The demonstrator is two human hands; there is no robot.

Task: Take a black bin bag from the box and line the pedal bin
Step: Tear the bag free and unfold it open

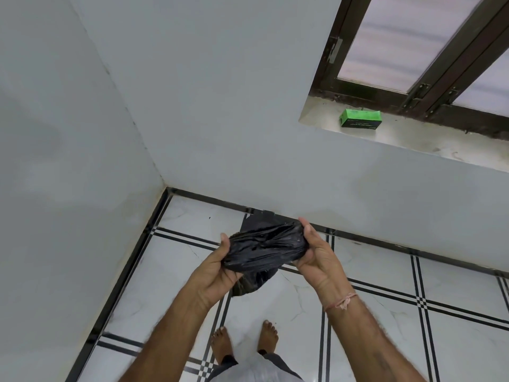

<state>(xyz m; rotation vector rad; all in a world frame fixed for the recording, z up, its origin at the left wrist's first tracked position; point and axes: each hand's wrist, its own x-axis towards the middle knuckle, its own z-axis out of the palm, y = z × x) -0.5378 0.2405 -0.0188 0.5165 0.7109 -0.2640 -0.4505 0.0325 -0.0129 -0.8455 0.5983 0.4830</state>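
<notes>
Both hands are raised in front of the body and share one load: a crumpled black bin bag (pixel 263 249), bunched into a thick, glossy wad stretched between them. The left hand (pixel 217 274) grips the wad's left end, thumb lying over the top and the other fingers (pixel 224 267) wrapped underneath, closed on the plastic. The right hand (pixel 316 257) holds the opposite end, its fingers curled around the far side of the bag and the thumb pressed on the near side, also closed on it. A loose tail of the bag (pixel 248 283) hangs down just below the left hand's fingers, toward the floor. A pinkish thread bracelet (pixel 343 301) circles the right wrist. Well beyond the fingers, up and to the right, a green box (pixel 361 118) lies on its side on the pale stone window ledge (pixel 413 139), close to the dark wooden window frame (pixel 413 92). Beneath the hands is a white marble-look floor (pixel 371 274) crossed by double black lines, edged by a black border where it meets the grey walls (pixel 192 106) in the corner. Two bare feet (pixel 221 344) stand on the tiles below the forearms. A dark flat shape (pixel 257 220) shows just behind the bag at the foot of the wall; what it is cannot be told.
</notes>
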